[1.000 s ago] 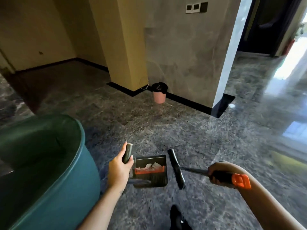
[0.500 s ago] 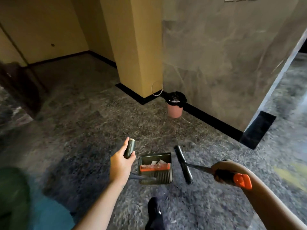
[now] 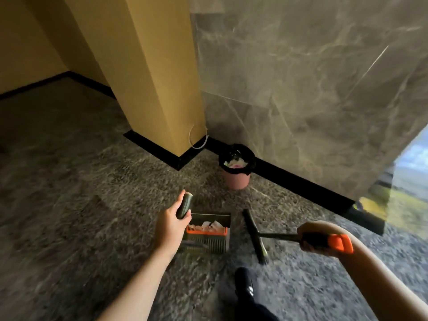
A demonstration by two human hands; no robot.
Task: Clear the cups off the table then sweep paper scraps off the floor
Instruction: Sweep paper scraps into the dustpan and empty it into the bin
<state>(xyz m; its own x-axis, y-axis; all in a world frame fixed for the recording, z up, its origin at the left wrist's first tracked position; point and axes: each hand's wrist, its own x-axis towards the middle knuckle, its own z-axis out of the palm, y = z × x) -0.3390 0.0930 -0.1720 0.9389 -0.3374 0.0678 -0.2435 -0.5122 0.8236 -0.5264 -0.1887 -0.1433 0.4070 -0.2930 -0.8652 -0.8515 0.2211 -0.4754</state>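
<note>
My left hand (image 3: 171,224) grips the dark handle of a grey dustpan (image 3: 209,243) with an orange comb strip. White paper scraps (image 3: 212,224) lie inside the pan, which hangs low over the floor. My right hand (image 3: 311,235) grips the black and orange handle of a small broom (image 3: 254,235), whose dark head points down beside the pan. A pink bin (image 3: 236,179) lined with a black bag stands against the wall ahead, with light rubbish showing in its mouth.
A yellow pillar (image 3: 148,77) and a grey marble wall (image 3: 312,89) with a black skirting rise ahead. A loop of white cable (image 3: 196,140) hangs at the pillar's foot. My dark shoe (image 3: 245,286) is on the marble floor below the pan.
The view has moved forward toward the pink bin, which now looks larger and nearer. The teal chair at the left has left the view. Both hands keep their hold on pan and broom.
</note>
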